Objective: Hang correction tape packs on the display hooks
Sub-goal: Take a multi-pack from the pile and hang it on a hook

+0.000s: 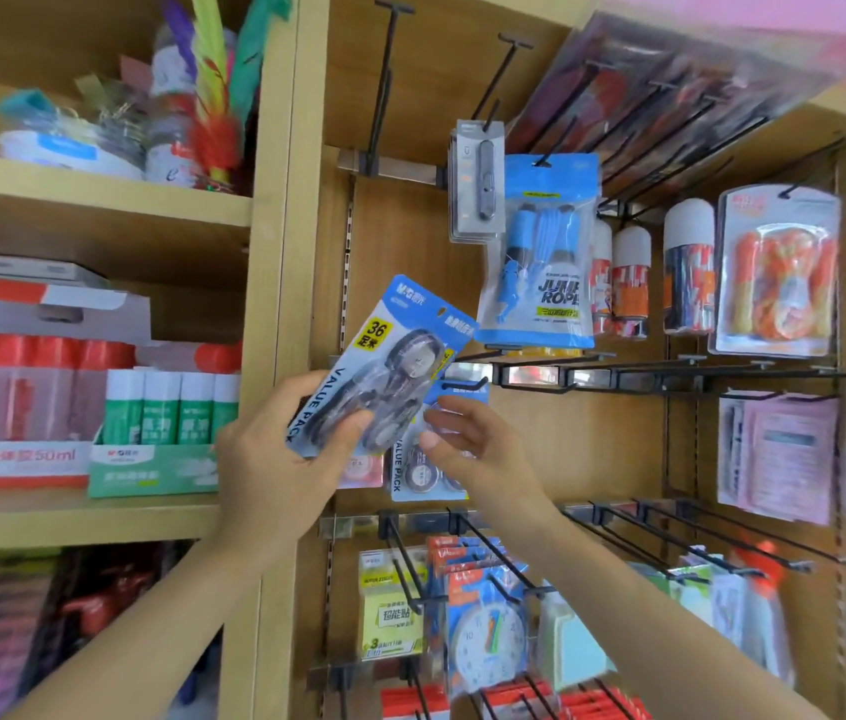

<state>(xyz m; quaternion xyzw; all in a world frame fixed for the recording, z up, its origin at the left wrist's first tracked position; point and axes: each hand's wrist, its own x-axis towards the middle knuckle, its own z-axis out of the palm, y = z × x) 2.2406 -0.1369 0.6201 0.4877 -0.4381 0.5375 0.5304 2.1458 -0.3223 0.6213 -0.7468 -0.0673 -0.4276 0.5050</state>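
Note:
My left hand (pixel 280 449) grips a blue correction tape pack (pixel 384 350) marked "VALUE PACK" by its lower end, tilted to the right in front of the display panel. A second blue correction tape pack (pixel 413 475) hangs on a black display hook (pixel 465 385) just behind it. My right hand (pixel 473 449) reaches up from the lower right, its fingertips on the hanging pack below the hook. The held pack's top hole sits up and left of the hook tip.
A blue jump rope bag (pixel 540 252) and a grey pack (pixel 478 184) hang above. Bare black hooks (pixel 670 379) run right. Pink packs (pixel 784 454), clock packs (pixel 488 636) and sticky notes (pixel 392 610) hang lower. Glue sticks (pixel 171 407) fill the left shelf (pixel 99 517).

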